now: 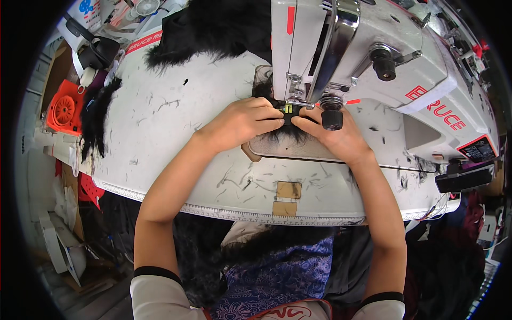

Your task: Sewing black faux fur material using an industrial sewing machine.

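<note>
Both of my hands are at the needle area of a white sewing machine. My left hand has its fingers pressed together on a small black piece with furry fringe, just left of the presser foot. My right hand grips the same piece from the right, its thumb pressing on it and some fingers hidden behind a black knob. A small yellow-green bit shows on the piece under the foot. Loose black fibres surround it on the machine's bed.
Dark fur fabric lies at the back of the white table. A fur strip and an orange fan are at the left. A black phone-like object sits at the right edge. Dark and patterned fabrics are below the table.
</note>
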Available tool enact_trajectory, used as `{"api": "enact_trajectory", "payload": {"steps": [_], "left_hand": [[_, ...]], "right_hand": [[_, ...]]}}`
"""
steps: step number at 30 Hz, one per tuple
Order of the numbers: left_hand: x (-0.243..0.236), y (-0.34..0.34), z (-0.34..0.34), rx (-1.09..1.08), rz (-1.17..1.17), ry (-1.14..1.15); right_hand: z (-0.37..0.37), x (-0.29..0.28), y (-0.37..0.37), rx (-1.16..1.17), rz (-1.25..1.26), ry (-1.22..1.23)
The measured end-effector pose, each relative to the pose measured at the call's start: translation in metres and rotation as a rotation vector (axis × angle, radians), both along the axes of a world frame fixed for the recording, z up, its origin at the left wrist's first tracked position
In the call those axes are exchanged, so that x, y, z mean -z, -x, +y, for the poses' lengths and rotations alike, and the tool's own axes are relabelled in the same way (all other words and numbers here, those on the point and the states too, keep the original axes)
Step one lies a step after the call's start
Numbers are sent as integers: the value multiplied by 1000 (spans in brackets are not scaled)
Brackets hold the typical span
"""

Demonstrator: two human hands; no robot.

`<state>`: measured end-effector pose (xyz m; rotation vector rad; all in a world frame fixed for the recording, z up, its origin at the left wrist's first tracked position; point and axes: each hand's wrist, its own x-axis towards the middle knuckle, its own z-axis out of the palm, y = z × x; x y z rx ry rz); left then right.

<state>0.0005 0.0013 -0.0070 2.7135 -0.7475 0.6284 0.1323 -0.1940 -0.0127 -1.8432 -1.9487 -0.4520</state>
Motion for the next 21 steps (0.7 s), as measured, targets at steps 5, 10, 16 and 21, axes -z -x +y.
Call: {"api": "enact_trajectory", "payload": {"steps": [5, 10, 16, 21], "left_hand": [[2, -3, 0, -54, -37, -24], [10, -8, 3, -137, -71, -51], [14, -12, 6, -136, -7, 36], [12, -12, 7, -113, 2, 58]], "right_hand": [[4, -3, 3, 84, 239, -54], [8, -3, 6, 239, 541, 37], [4, 4, -2, 183, 1, -5], [4, 7, -2, 199, -27, 19]]}}
